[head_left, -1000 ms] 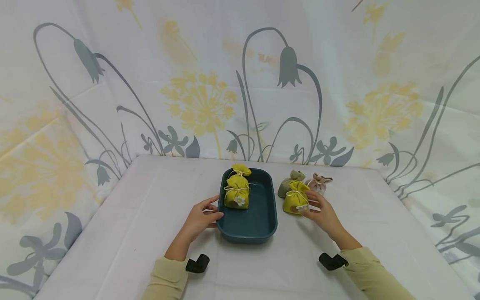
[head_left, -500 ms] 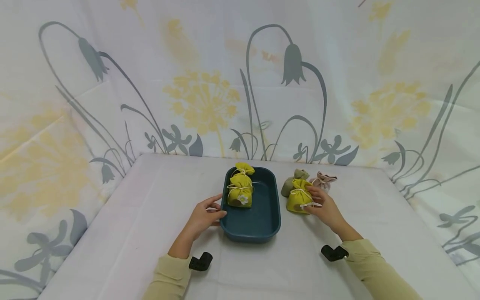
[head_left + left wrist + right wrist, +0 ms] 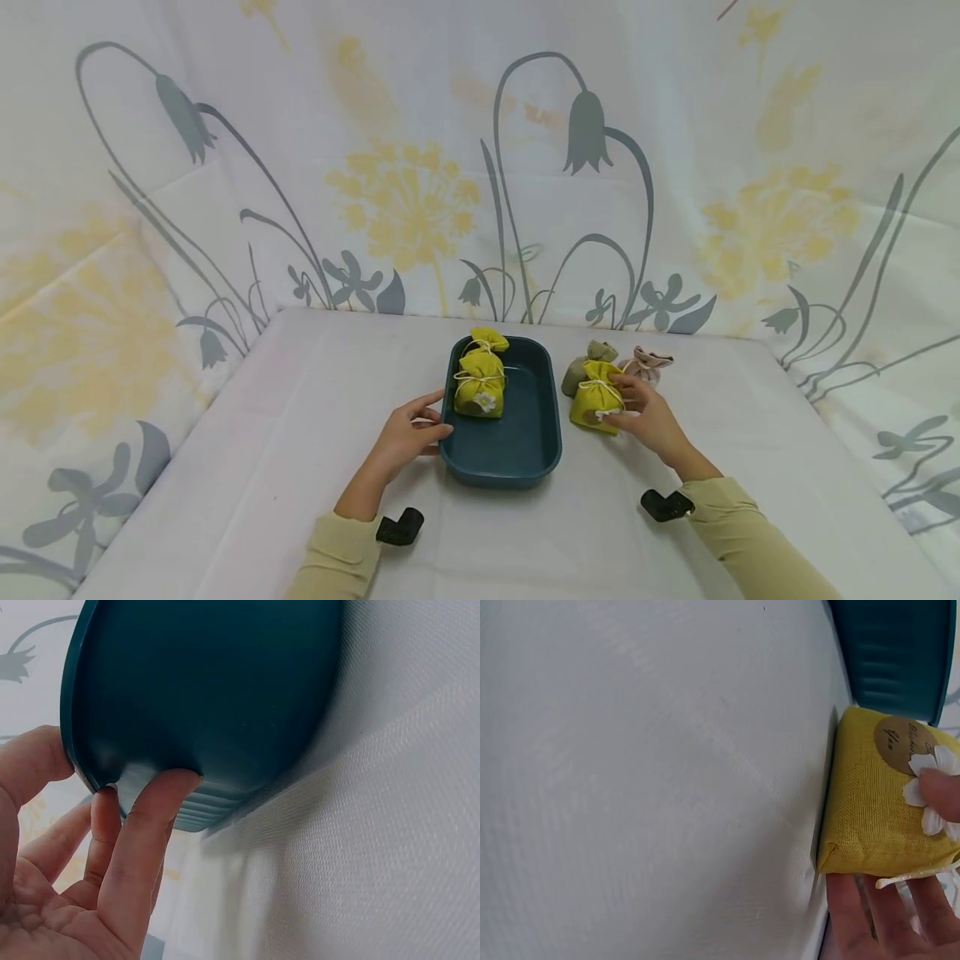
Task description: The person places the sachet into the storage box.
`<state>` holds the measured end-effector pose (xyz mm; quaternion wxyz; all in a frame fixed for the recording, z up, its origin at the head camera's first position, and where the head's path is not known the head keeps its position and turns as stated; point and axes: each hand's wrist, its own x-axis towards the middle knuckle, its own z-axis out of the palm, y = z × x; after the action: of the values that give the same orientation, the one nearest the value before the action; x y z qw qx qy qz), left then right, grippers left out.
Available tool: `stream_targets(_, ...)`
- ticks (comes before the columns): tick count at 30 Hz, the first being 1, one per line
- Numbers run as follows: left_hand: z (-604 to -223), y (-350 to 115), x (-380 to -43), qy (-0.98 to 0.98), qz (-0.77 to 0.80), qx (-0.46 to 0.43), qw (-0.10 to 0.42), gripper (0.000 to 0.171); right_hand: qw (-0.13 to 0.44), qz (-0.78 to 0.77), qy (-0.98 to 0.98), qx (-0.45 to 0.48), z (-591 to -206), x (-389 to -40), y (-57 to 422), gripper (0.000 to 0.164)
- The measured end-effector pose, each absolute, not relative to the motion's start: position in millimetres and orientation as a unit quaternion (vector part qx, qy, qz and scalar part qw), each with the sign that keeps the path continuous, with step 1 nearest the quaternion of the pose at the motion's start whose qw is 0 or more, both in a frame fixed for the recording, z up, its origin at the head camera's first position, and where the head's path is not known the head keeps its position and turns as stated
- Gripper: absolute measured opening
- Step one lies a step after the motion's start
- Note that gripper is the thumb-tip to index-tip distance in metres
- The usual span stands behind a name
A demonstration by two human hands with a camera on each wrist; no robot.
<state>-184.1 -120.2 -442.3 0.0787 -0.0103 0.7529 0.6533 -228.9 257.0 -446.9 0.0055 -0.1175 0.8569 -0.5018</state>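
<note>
right hand (image 3: 648, 421) is half closed, holding a yellow bag (image 3: 595, 398) with its thumb on a white flower (image 3: 915, 793). that bag is just right of a blue box (image 3: 501, 454). behind it are a green bag (image 3: 576, 375) and a pink bag (image 3: 643, 365). left hand (image 3: 403, 432) pinches the box's left edge. two more yellow bags (image 3: 480, 365) sit inside.

Enterable from above, right half of the tray (image 3: 525, 429); blocked far left by two yellow pouches (image 3: 480, 390), at left rim by the left hand (image 3: 403, 433). Narrow between tray and lone yellow pouch (image 3: 588, 407); obstructed behind by olive pouch (image 3: 574, 373) and pink pouch (image 3: 645, 362), rightward by right hand (image 3: 652, 425).
</note>
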Motion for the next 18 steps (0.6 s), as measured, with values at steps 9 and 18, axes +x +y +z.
stream_targets(9, -442.6, -120.0, -182.8, 0.755, 0.652, -0.008, 0.076, 0.056, -0.011, -0.495, 0.865, -0.084, -452.5, -226.9, 255.8, 0.063)
stream_targets(18, -443.8, -119.8, -183.4, 0.748, 0.66, -0.011, 0.076, 0.056, 0.004, -0.517, 0.854, -0.047, -449.5, -213.8, 253.3, 0.065)
